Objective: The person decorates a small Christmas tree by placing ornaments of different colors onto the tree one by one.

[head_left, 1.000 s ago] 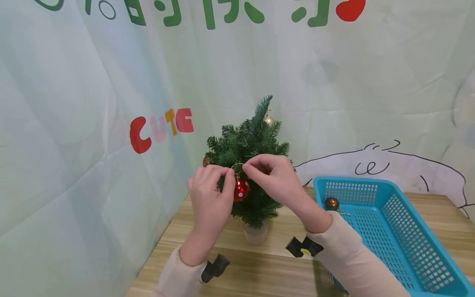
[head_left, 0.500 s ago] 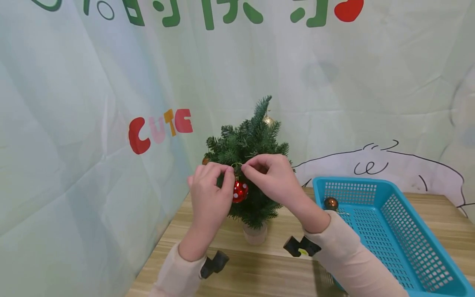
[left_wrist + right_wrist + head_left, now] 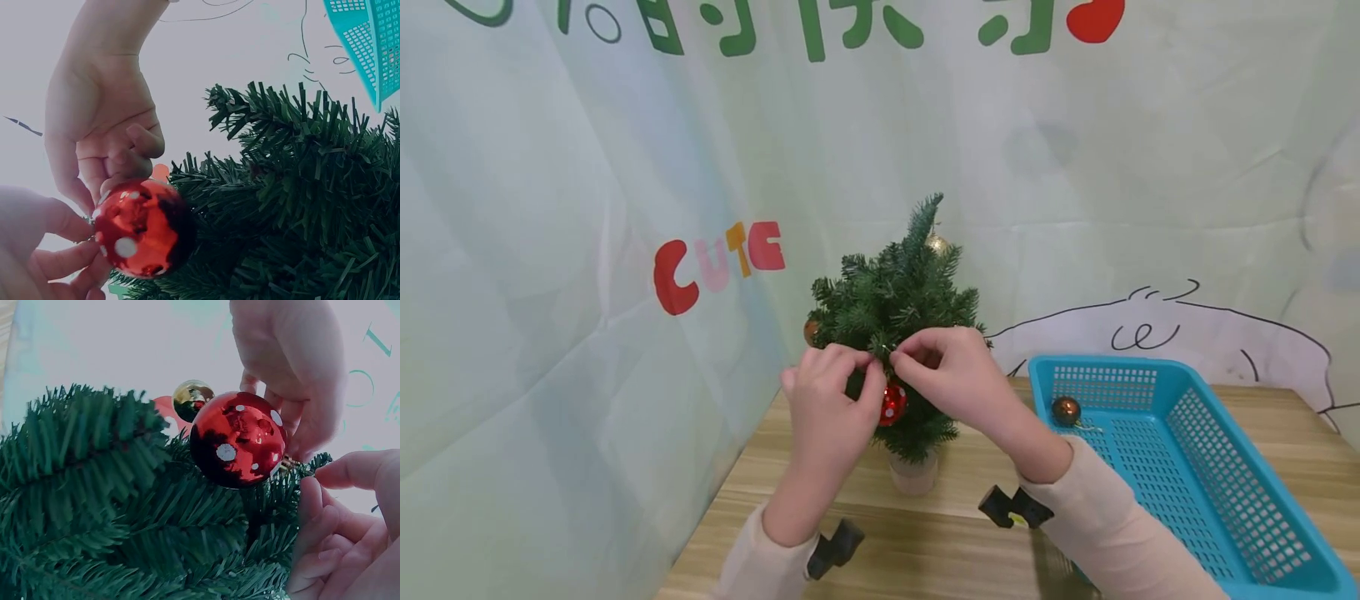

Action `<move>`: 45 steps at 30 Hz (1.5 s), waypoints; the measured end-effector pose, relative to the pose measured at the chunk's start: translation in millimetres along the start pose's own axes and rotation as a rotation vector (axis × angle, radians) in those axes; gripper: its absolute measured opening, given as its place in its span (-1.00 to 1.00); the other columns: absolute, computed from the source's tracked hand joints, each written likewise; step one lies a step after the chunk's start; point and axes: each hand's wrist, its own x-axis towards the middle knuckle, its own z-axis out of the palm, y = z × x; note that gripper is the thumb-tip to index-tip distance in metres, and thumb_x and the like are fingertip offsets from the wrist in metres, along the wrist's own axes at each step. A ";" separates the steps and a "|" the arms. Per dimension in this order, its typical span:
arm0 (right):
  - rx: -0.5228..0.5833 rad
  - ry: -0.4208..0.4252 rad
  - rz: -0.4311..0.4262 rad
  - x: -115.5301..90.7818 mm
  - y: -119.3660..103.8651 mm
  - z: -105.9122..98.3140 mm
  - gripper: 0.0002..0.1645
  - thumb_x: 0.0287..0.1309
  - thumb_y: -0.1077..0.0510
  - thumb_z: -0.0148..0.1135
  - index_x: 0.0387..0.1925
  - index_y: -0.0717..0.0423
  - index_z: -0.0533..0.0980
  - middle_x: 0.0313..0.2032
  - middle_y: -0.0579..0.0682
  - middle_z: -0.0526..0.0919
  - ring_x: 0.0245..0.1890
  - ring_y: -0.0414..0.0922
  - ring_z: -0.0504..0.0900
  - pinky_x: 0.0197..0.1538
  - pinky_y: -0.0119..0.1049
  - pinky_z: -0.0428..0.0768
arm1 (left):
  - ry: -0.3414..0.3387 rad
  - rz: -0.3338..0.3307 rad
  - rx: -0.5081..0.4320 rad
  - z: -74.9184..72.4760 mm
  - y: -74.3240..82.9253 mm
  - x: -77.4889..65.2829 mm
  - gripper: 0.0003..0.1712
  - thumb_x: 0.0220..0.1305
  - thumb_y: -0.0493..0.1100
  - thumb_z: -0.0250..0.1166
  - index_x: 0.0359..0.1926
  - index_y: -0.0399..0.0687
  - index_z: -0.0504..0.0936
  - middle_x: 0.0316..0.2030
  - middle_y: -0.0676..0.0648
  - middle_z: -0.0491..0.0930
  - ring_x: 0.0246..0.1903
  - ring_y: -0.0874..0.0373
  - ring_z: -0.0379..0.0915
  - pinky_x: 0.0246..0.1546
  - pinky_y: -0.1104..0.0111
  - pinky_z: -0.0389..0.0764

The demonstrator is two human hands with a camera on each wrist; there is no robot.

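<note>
A shiny red Christmas bauble with white dots (image 3: 892, 405) hangs below my fingertips, in front of a small green Christmas tree (image 3: 887, 300). My left hand (image 3: 830, 408) and my right hand (image 3: 958, 379) each pinch the bauble's thin hanging loop, one from either side. Between the fingertips a branch tip shows; whether the loop goes round it I cannot tell. In the left wrist view the bauble (image 3: 144, 228) is near the needles, with the left fingers at its cap. The right wrist view shows the bauble (image 3: 237, 440) above the branches and beside both hands.
A blue plastic basket (image 3: 1165, 467) stands on the wooden table (image 3: 940, 550) at right, holding a brown bauble (image 3: 1066, 410). A gold bauble (image 3: 937, 243) and another brown one (image 3: 812, 332) hang on the tree. A printed cloth (image 3: 587, 375) encloses the left and back.
Both hands have moved down a little with the red bauble, and the loop that stood out between the fingers is now mostly lost against the branch tip.
</note>
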 end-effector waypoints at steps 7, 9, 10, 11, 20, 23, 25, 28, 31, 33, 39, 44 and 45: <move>-0.045 -0.003 -0.005 -9.7 13.7 -8.0 -0.82 0.11 0.05 0.15 -0.33 0.00 0.62 -0.52 -0.17 0.60 -0.57 -0.22 0.48 -0.47 -0.32 0.49 | 0.044 -0.004 -0.013 1.0 2.1 -2.3 -0.84 0.00 -0.12 0.31 -0.41 -0.11 0.65 -0.42 -0.02 0.56 -0.40 0.08 0.33 -0.37 0.17 0.09; -0.061 -0.002 -0.012 -13.2 18.9 -13.5 -0.81 0.12 0.05 0.14 -0.31 -0.01 0.62 -0.52 -0.18 0.59 -0.57 -0.23 0.48 -0.47 -0.32 0.48 | 0.045 -0.001 -0.023 1.2 3.7 -1.2 -0.77 0.00 -0.07 0.32 -0.33 -0.11 0.64 -0.36 -0.02 0.56 -0.36 0.07 0.34 -0.35 0.16 0.09; -0.066 -0.002 -0.021 -14.8 22.1 -16.5 -0.81 0.13 0.05 0.13 -0.31 -0.01 0.62 -0.52 -0.18 0.59 -0.57 -0.23 0.48 -0.47 -0.32 0.48 | 0.044 0.002 -0.024 1.3 4.5 -0.5 -0.74 0.00 -0.05 0.32 -0.30 -0.10 0.64 -0.35 -0.02 0.56 -0.35 0.07 0.34 -0.34 0.16 0.09; -0.076 -0.001 -0.035 -16.2 25.1 -19.6 -0.81 0.14 0.05 0.13 -0.30 0.00 0.61 -0.51 -0.18 0.59 -0.56 -0.24 0.48 -0.46 -0.33 0.48 | 0.046 0.004 -0.026 1.7 5.2 0.2 -0.72 0.01 -0.03 0.32 -0.28 -0.10 0.63 -0.33 -0.02 0.56 -0.34 0.07 0.34 -0.34 0.16 0.09; -0.174 0.009 -0.188 -24.5 66.9 -48.7 -0.87 0.13 0.10 0.15 -0.32 -0.03 0.60 -0.54 -0.25 0.54 -0.57 -0.28 0.39 -0.51 -0.41 0.40 | 0.116 0.004 -0.028 8.9 7.1 3.9 -0.73 -0.01 -0.05 0.35 -0.32 -0.12 0.64 -0.38 -0.04 0.61 -0.37 0.06 0.33 -0.34 0.13 0.07; -0.206 0.022 -0.179 -27.7 82.1 -58.9 -0.88 0.13 0.10 0.15 -0.32 -0.05 0.60 -0.54 -0.25 0.54 -0.57 -0.28 0.39 -0.52 -0.42 0.38 | 0.127 0.006 -0.034 9.9 6.9 4.4 -0.79 0.02 -0.10 0.33 -0.33 -0.13 0.64 -0.39 -0.05 0.61 -0.38 0.05 0.32 -0.34 0.12 0.06; -0.247 0.033 -0.153 -30.0 92.3 -65.6 -0.87 0.14 0.09 0.14 -0.31 -0.04 0.60 -0.52 -0.23 0.55 -0.54 -0.29 0.40 -0.50 -0.41 0.38 | 0.130 0.008 -0.036 10.0 7.2 4.6 -0.81 0.04 -0.12 0.31 -0.33 -0.13 0.64 -0.39 -0.06 0.62 -0.38 0.05 0.31 -0.33 0.12 0.06; -0.301 0.042 -0.097 -32.7 107.4 -75.5 -0.83 0.16 0.06 0.12 -0.29 -0.01 0.59 -0.49 -0.19 0.58 -0.53 -0.28 0.41 -0.47 -0.40 0.40 | 0.142 0.008 -0.051 10.8 7.5 5.0 -0.84 0.05 -0.15 0.29 -0.33 -0.14 0.66 -0.39 -0.07 0.63 -0.39 0.05 0.31 -0.33 0.12 0.05; -0.340 0.049 -0.050 -32.8 123.0 -82.6 -0.79 0.17 0.05 0.11 -0.27 0.04 0.59 -0.48 -0.17 0.59 -0.51 -0.25 0.42 -0.45 -0.39 0.42 | 0.156 0.005 -0.072 10.8 6.9 5.5 -0.85 0.06 -0.19 0.28 -0.34 -0.15 0.67 -0.40 -0.07 0.63 -0.40 0.04 0.31 -0.32 0.13 0.05; -0.361 0.050 -0.033 -31.4 132.5 -85.3 -0.78 0.17 0.07 0.11 -0.25 0.08 0.58 -0.46 -0.14 0.60 -0.50 -0.23 0.44 -0.45 -0.38 0.43 | 0.162 0.004 -0.084 9.6 5.3 5.5 -0.86 0.06 -0.21 0.27 -0.35 -0.16 0.67 -0.40 -0.07 0.63 -0.41 0.04 0.31 -0.31 0.12 0.04; -0.430 0.031 0.012 -26.2 157.4 -89.4 -0.74 0.17 0.09 0.09 -0.20 0.14 0.56 -0.40 -0.06 0.61 -0.44 -0.19 0.45 -0.42 -0.36 0.45 | 0.177 -0.014 -0.096 7.0 -1.1 5.8 -0.88 0.06 -0.24 0.25 -0.36 -0.14 0.67 -0.42 -0.05 0.62 -0.40 0.04 0.31 -0.30 0.12 0.05; -0.448 0.010 0.032 -21.6 174.2 -89.8 -0.74 0.16 0.10 0.10 -0.18 0.16 0.55 -0.38 -0.03 0.61 -0.43 -0.17 0.46 -0.43 -0.37 0.45 | 0.180 -0.042 -0.092 3.5 -8.4 6.9 -0.88 0.07 -0.25 0.25 -0.35 -0.15 0.67 -0.40 -0.06 0.61 -0.38 0.04 0.31 -0.30 0.13 0.06; -0.452 0.008 0.035 -21.1 177.5 -89.6 -0.74 0.15 0.11 0.10 -0.18 0.16 0.55 -0.38 -0.03 0.60 -0.43 -0.17 0.46 -0.44 -0.37 0.45 | 0.181 -0.046 -0.092 2.5 -9.9 7.1 -0.88 0.07 -0.26 0.25 -0.35 -0.16 0.67 -0.40 -0.07 0.61 -0.38 0.04 0.31 -0.31 0.13 0.06</move>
